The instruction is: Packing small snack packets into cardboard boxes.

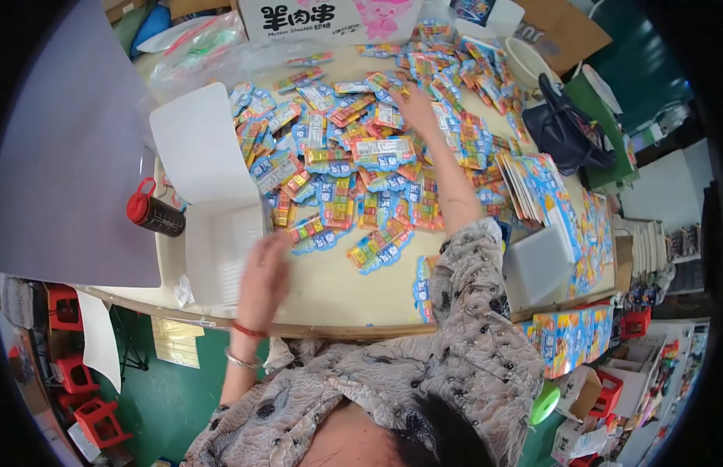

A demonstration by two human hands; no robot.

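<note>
Bright, even light all over, daylight-ish, with barely any shadows on the table (338, 284). The left hand (262, 282) is smeared with motion blur; the packets (361, 179) mid-frame are fairly sharp. Heavy fisheye bend toward the rim, black corners, and some glare on the plastic bag (198, 47).

Flat blue-and-yellow candy packets (353, 167) lie heaped under my right hand (414, 103), a neat stack (532, 187) right of it; a white printed carton (330, 19) stands beyond.

Red-lidded flask (154, 212), black handbag (567, 132)
</note>
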